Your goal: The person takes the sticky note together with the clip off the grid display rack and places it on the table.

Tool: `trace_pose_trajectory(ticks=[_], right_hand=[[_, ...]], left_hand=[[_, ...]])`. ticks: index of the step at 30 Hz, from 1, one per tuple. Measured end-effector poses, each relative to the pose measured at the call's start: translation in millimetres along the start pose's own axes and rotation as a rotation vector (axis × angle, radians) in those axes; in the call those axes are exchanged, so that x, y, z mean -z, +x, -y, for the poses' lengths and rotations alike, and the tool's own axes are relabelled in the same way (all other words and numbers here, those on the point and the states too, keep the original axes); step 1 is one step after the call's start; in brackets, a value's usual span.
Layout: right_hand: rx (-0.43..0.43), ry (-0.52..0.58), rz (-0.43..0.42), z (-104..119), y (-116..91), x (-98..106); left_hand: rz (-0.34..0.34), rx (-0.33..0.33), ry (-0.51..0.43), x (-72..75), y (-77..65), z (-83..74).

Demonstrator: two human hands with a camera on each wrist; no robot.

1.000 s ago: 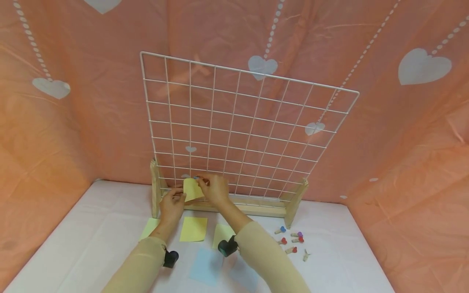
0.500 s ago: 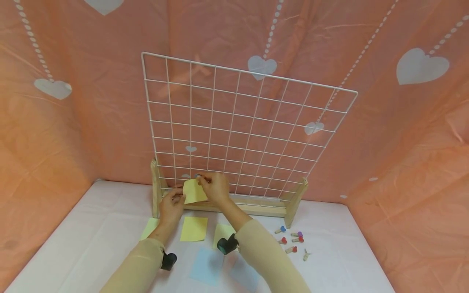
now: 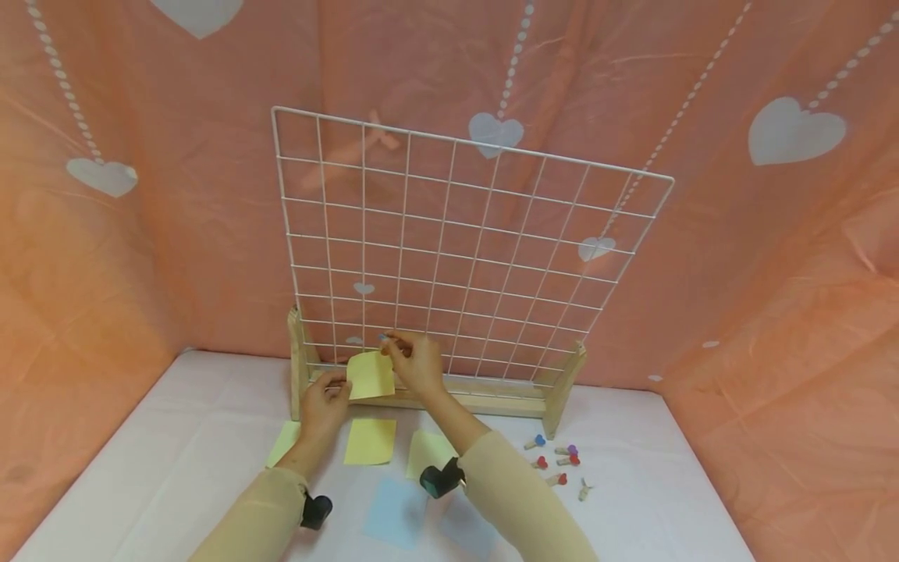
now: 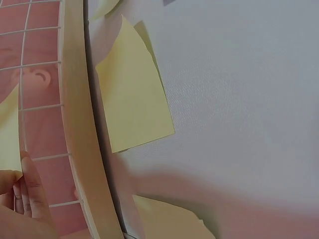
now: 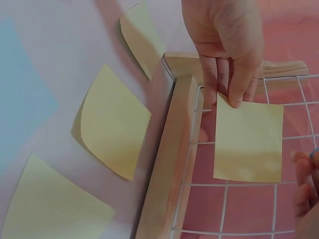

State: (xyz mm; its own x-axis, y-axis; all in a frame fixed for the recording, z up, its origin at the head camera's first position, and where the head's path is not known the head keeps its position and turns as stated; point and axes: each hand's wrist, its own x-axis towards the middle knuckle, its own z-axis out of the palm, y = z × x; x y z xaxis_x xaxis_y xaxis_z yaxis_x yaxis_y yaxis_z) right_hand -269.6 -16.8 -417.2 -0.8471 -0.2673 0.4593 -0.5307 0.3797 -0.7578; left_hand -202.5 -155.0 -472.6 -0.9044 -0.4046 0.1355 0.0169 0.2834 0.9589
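In the head view my left hand (image 3: pixel 325 406) pinches a yellow sticky note (image 3: pixel 371 376) by its left edge, in front of the lower left part of a white wire grid (image 3: pixel 449 226). The right wrist view shows the note (image 5: pixel 249 144) hanging flat before the wires, one corner bent under the thumb. Just right of the note's top corner, my right hand (image 3: pixel 420 365) holds a small mini clothespin (image 3: pixel 383 337) between thumb and fingertips. Only its blue end shows; the fingers hide the rest.
Wooden feet (image 3: pixel 564 390) hold the grid upright. More yellow notes, one at the middle (image 3: pixel 370 442), and blue notes (image 3: pixel 396 511) lie on the white tabletop. Several mini clothespins with coloured hearts (image 3: pixel 558 479) lie at the right. A pink curtain (image 3: pixel 737 257) surrounds the table.
The yellow note has come down slightly with my left hand. My right fingers, earlier at the note's upper right corner, now stand a little above and right of it, clothespin still held.
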Motion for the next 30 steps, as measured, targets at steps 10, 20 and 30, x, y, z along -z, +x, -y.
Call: trace_pose_trajectory(ticks=[10, 20, 30], right_hand=[[-0.126, 0.233, -0.052, -4, -10, 2], [-0.240, 0.279, -0.057, 21, -24, 21], [-0.294, 0.339, -0.062, 17, -32, 27]], left_hand=[[0.003, 0.031, 0.049, 5.5, -6.3, -0.3], [0.015, 0.035, 0.004, 9.4, -10.7, 1.1], [0.059, 0.065, 0.019, 13.6, -17.5, 4.6]])
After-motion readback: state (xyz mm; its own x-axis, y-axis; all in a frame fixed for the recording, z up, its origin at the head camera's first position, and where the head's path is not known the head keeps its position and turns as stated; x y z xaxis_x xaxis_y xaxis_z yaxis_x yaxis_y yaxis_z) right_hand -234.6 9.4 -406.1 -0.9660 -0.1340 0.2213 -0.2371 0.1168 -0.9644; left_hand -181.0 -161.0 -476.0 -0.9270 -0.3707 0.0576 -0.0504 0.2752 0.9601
